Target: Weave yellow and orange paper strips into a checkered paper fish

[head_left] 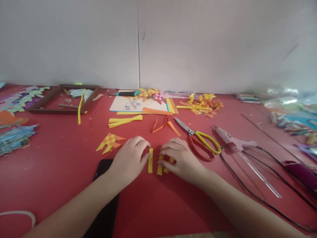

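Both my hands rest on the red table [61, 172], side by side near the front. My left hand [131, 158] has its fingers curled, fingertips touching a short yellow paper strip [150, 161] that lies upright between the hands. My right hand [179, 158] is curled over two more yellow strips [160, 169], pressing them down with its fingertips. A woven yellow-and-orange paper piece [109, 142] lies just left of my left hand. Orange strips [164, 126] lie a little beyond the hands.
Yellow-handled scissors [200, 140] and a pink glue gun [235, 142] with black cord lie to the right. A black phone [105, 198] sits under my left forearm. Yellow strips [125, 121], a paper sheet [138, 104], scraps [203, 104], and a wooden frame [61, 99] lie further back.
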Demonstrator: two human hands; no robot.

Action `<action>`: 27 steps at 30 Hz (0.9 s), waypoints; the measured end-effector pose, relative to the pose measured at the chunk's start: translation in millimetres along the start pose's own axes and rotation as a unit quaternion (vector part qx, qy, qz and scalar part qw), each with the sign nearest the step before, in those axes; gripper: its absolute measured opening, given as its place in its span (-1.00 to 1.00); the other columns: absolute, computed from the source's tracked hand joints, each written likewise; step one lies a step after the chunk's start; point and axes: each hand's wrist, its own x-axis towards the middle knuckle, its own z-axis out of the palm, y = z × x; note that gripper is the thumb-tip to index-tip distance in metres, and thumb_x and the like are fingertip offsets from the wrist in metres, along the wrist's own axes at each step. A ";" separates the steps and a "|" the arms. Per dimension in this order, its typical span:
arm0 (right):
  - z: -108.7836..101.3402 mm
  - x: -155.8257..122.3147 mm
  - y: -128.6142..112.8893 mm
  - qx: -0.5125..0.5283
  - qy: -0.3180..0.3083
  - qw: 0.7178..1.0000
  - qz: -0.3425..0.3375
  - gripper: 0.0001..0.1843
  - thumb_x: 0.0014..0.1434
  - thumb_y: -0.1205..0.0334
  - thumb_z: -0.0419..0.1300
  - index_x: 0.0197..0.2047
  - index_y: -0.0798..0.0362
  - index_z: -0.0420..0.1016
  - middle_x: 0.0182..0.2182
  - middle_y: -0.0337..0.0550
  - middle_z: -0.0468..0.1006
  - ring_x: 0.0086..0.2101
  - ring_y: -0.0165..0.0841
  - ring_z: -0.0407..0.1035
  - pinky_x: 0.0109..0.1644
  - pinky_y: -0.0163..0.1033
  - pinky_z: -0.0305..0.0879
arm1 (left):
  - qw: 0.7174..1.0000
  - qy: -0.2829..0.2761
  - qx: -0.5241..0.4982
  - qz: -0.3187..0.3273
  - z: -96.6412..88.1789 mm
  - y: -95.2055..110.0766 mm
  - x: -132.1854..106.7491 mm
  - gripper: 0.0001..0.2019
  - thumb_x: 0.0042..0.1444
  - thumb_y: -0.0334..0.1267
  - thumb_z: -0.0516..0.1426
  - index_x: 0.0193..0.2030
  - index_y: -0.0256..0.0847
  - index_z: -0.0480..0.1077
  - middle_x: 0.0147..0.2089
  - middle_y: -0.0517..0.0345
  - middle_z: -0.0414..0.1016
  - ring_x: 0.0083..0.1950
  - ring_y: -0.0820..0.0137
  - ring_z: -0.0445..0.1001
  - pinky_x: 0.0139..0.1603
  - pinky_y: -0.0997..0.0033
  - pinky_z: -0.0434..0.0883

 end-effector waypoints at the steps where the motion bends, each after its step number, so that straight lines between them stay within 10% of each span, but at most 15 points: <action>1: 0.3 -0.1 0.4 0.001 -0.001 1.000 -0.002 -0.89 0.19 0.19 0.28 -0.23 0.02 0.57 -0.21 -0.09 0.62 -0.13 -0.19 0.34 -0.02 -0.03 0.25 | 0.999 -0.012 0.030 0.020 -1.2 -1.2 0.1 -0.90 0.25 -0.36 0.07 -0.15 -0.21 0.41 -0.13 0.03 0.48 -0.08 0.16 0.42 -0.04 0.08 0.40; 22: 3.2 -2.9 0.2 -0.045 -0.017 0.998 -0.041 -0.70 0.21 0.02 0.26 -0.12 0.06 0.58 -0.10 -0.03 0.55 -0.06 -0.16 0.29 0.03 -0.01 0.19 | 0.986 -0.070 0.107 0.102 -1.2 6.1 -5.0 -0.76 0.26 -0.27 0.10 -0.01 -0.28 0.49 0.03 -0.05 0.52 -0.05 0.12 0.39 -0.04 0.08 0.41; 27: -3.0 -3.9 -4.3 -0.049 -0.044 0.997 -0.051 -0.79 0.24 0.23 0.19 -0.08 0.04 0.57 0.00 -0.03 0.52 0.03 -0.15 0.24 0.12 0.02 0.17 | 0.983 -0.086 0.120 0.114 -3.9 6.1 -6.1 -0.75 0.24 -0.26 0.11 0.00 -0.27 0.49 0.06 -0.07 0.48 -0.03 0.11 0.38 -0.04 0.09 0.40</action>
